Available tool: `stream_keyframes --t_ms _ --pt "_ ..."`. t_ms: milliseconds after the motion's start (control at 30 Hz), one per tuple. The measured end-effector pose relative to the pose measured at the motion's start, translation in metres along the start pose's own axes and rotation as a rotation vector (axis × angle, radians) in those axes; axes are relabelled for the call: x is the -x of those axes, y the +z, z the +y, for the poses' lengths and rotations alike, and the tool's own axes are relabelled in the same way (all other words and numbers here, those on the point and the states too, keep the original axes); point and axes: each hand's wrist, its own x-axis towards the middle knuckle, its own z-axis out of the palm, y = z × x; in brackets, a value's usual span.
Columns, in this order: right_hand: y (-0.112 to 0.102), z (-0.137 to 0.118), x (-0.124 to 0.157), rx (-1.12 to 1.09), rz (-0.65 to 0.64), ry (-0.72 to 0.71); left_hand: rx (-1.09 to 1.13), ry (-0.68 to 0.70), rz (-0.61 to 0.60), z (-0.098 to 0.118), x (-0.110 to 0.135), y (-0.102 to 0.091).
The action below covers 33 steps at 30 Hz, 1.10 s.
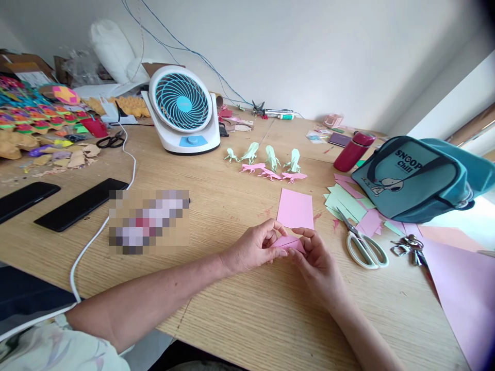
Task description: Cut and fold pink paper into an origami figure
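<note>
Between my two hands is a small folded piece of pink paper [288,243], with creases across its face. My left hand [258,246] pinches its left side, thumb in front and fingers behind. The right side is gripped by my right hand [317,262], thumb at the lower edge and index finger bent above. Just beyond lies a flat pink sheet [296,208] on the table. Farther back stand several folded green paper figures [271,158], and in front of them are pink paper figures [269,174] with thin legs.
White-handled scissors [367,251] and keys [413,248] lie to the right, by green paper sheets [346,202], a red bottle [353,151] and a teal bag [410,178]. A fan [183,111] stands behind. Leftward are a black phone [83,203], a white cable [83,252] and black scissors [111,140].
</note>
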Motion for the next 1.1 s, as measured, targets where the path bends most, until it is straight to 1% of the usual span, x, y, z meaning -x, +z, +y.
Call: stream_keyframes --t_ms 133,200,233,300,400,433,500,567,700,800,867,967,1033,1100 --pt "-0.001 -0.003 0.001 0.03 -0.002 0.003 -0.003 0.011 -0.005 0.001 0.0 0.001" --pt "-0.001 -0.003 0.001 0.027 0.015 0.003 -0.09 0.039 0.028 0.002 0.002 0.001" --pt "-0.001 -0.003 0.001 0.011 0.025 0.009 -0.173 0.076 0.062 0.003 0.002 0.001" --pt "-0.001 -0.004 0.0 -0.043 0.046 0.034 -0.402 0.226 0.118 0.006 0.004 0.0" --pt "-0.001 -0.005 -0.002 -0.104 0.078 0.11 -0.746 0.541 0.143 0.009 0.005 -0.001" --pt "-0.001 -0.005 -0.002 -0.114 0.088 0.135 -0.837 0.623 0.15 0.009 0.005 -0.001" --pt "0.0 -0.006 -0.003 -0.131 0.105 0.167 -0.966 0.711 0.191 0.011 0.005 -0.002" --pt "0.0 -0.007 -0.004 -0.145 0.108 0.18 -1.039 0.742 0.213 0.011 0.005 -0.003" --pt "-0.001 -0.009 -0.003 -0.138 0.093 0.201 -1.081 0.766 0.165 0.01 0.005 -0.004" --pt "-0.002 -0.01 -0.001 -0.145 0.083 0.208 -1.036 0.699 0.113 0.01 0.006 -0.005" --pt "-0.002 -0.011 0.0 -0.148 0.077 0.215 -0.937 0.608 0.108 0.01 0.006 -0.005" --pt "-0.001 -0.013 0.0 -0.108 0.068 0.218 -0.717 0.468 0.171 0.01 0.005 -0.006" --pt "-0.001 -0.012 -0.001 -0.055 0.054 0.194 -0.585 0.392 0.217 0.009 0.004 -0.006" --pt "-0.002 -0.011 0.0 0.004 0.036 0.14 -0.487 0.326 0.238 0.008 0.003 -0.004"
